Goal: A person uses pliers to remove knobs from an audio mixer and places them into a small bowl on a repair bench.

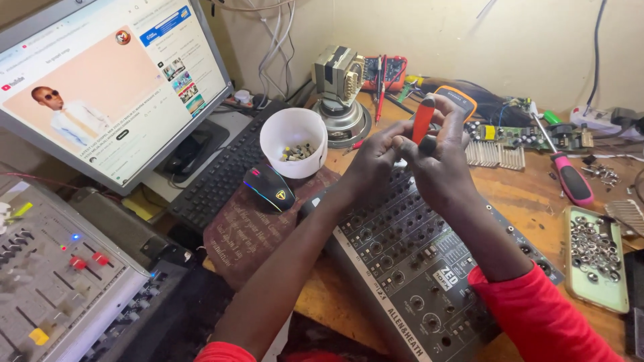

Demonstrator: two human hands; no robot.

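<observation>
My right hand grips a screwdriver with a red handle, held upright above the far end of a dark grey audio mixer. My left hand meets it there, its fingers pinched at the lower part of the tool, near the shaft. The tip is hidden behind my fingers. The mixer lies diagonally across the wooden bench, its knobs stripped off and bare shafts showing. A white cup holding small parts stands just left of my hands.
A computer monitor, black keyboard and gaming mouse sit at the left. A second mixer is at the lower left. A pink-handled screwdriver, a tray of nuts, circuit boards, an orange multimeter and a transformer lie around.
</observation>
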